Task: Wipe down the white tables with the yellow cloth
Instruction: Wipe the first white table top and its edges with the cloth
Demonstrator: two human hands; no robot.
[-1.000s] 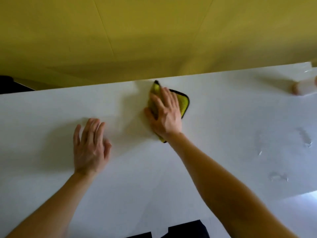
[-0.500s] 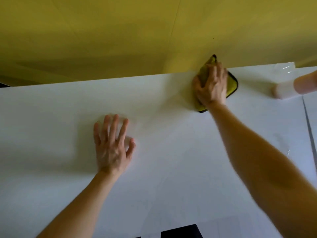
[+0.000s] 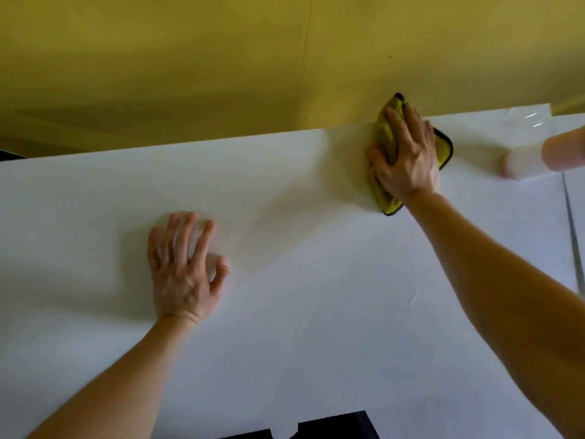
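The right hand [image 3: 408, 160] is out at the far edge of the white desk [image 3: 316, 327], planted on the yellow cloth [image 3: 384, 139]. The fingers are bent over the bunched fabric and the thumb is hooked in against its left side, so the hand is grasping the cloth and pressing it to the surface. The cloth has a dark trim. One corner pokes up past the desk's far edge, another shows below the wrist, and a third curls out to the right of the knuckles.

Over on the near left, well apart from the cloth, the left hand [image 3: 182, 274] lies flat on the desk, palm down, fingers spread and straight, holding nothing.

At the right edge of the view a blurred pale, pinkish object [image 3: 522, 161] lies on the desk, too soft to make out. Just below it a thin dark seam [image 3: 569, 217] runs across the white top. Beyond the desk stretches a yellow surface [image 3: 221, 58]. Something dark [image 3: 332, 426] sits at the bottom of the view.
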